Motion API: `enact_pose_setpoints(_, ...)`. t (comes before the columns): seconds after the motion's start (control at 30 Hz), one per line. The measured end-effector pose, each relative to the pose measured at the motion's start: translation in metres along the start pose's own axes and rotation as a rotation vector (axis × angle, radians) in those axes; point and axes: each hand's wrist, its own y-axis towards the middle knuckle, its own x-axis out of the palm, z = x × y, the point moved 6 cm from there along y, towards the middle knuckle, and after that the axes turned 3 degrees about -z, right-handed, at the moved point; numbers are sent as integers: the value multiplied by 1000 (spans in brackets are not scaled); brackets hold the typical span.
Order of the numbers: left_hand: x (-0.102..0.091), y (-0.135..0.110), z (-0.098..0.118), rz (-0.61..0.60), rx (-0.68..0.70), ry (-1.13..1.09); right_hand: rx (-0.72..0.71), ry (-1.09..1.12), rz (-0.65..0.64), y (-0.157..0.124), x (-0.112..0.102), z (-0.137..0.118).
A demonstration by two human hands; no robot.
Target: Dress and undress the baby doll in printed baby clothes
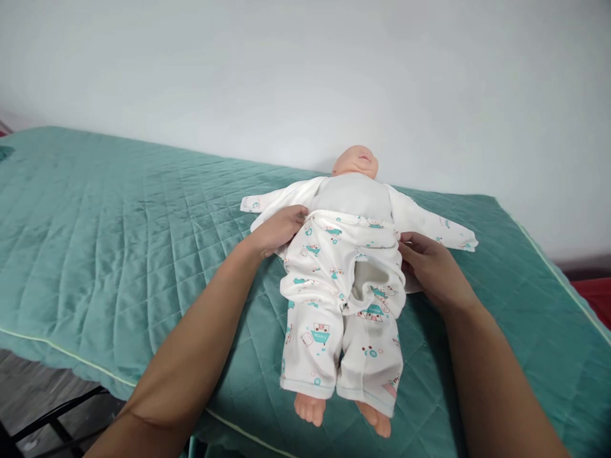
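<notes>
A baby doll (356,161) lies on its back, head toward the wall and bare feet toward me. White baby pants (319,280) with a teal and red print cover its legs up to the waist, and an opening shows at the crotch. A white long-sleeved baby top (429,219) lies spread under the doll, its front open over the grey torso. My left hand (281,228) is closed on the waistband at the left hip. On the opposite side my right hand (429,262) grips the pants' edge, its fingertips partly hidden by the cloth.
A green quilted cover (143,254) with a pale piped edge lies beneath the doll. Behind it rises a plain white wall (238,76). Black metal bars (57,416) show below the front edge at lower left, and something red (594,296) is at far right.
</notes>
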Motion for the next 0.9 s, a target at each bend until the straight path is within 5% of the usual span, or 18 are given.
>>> enact_pose_setpoints(0.6, 5, -2, 4, 60, -41, 318, -5, 50, 36, 0, 7, -1)
enact_pose_setpoints(0.9, 9, -1, 9, 100, 48, 400, -41, -209, 235, 7, 1, 0)
